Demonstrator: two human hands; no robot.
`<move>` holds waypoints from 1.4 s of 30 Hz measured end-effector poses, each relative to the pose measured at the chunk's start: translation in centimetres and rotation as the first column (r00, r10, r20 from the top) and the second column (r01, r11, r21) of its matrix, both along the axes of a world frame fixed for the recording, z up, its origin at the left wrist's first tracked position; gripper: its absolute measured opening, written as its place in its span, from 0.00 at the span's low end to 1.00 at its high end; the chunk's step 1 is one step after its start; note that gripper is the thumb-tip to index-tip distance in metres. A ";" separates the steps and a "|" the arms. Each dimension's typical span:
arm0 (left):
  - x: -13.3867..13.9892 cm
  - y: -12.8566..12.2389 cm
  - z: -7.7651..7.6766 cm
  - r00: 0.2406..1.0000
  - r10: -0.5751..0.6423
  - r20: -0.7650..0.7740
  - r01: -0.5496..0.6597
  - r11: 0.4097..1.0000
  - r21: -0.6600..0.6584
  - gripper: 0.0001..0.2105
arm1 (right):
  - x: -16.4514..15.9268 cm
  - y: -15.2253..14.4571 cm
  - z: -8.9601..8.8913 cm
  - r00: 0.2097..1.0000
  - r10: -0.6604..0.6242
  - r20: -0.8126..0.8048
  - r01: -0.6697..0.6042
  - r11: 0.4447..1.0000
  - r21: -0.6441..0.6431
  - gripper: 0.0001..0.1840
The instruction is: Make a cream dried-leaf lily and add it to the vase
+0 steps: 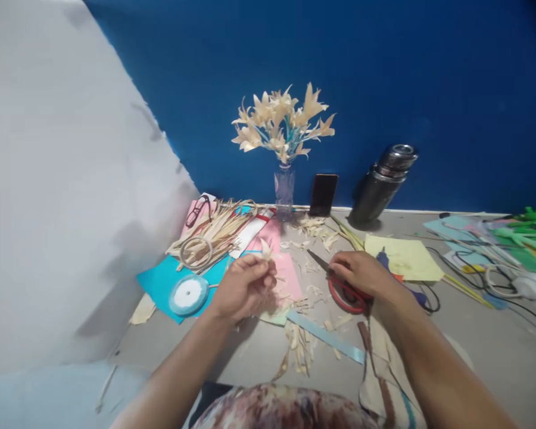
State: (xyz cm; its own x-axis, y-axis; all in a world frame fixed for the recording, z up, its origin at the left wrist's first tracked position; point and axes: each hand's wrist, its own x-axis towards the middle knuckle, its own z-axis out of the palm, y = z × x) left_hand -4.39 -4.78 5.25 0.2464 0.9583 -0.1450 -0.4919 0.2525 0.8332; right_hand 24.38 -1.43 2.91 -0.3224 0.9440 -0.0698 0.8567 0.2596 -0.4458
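Note:
My left hand (245, 286) is closed in a pinch around a small pale flower (266, 249) that looks made of dried husk; its tip sticks up above the fingers. My right hand (360, 271) is on the red-handled scissors (346, 301), fingers curled over the handles, the dark blades pointing up and left. Between the hands lie pink paper (290, 277) and scattered husk scraps (313, 292). A light blue ribbon strip (326, 336) runs below the scissors. Just past my right hand a blue glue gun (383, 257) is partly hidden.
Husk flowers (286, 119) stand in a clear bottle (284, 190) by the blue wall, beside a phone (324, 195) and a dark flask (382, 187). To the left are husk strips (217, 229) and a ribbon spool (188, 294). Cables and green stems (531, 235) lie right.

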 end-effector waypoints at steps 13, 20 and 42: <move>3.9 2.8 -5.2 0.976 -0.084 0.202 0.122 0.975 -0.186 0.09 | 0.0 -0.8 1.0 0.894 -0.071 0.443 0.125 0.988 -0.094 0.08; 3.8 3.3 -6.6 0.953 -0.189 0.238 0.236 0.954 -0.184 0.08 | -1.3 -1.0 0.5 0.895 -0.082 0.439 0.123 0.990 -0.065 0.12; 3.8 3.2 -6.6 0.946 -0.220 0.240 0.275 0.934 -0.228 0.06 | 1.3 1.6 0.3 0.773 -0.577 0.263 0.509 0.812 0.285 0.15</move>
State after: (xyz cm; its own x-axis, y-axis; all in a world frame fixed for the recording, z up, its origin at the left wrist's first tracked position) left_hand -0.61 -1.54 -1.39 0.5218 0.8001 -0.2960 -0.5404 0.5785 0.6110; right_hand 25.68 0.15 3.23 0.2579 0.9588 0.1193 0.9631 -0.2452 -0.1114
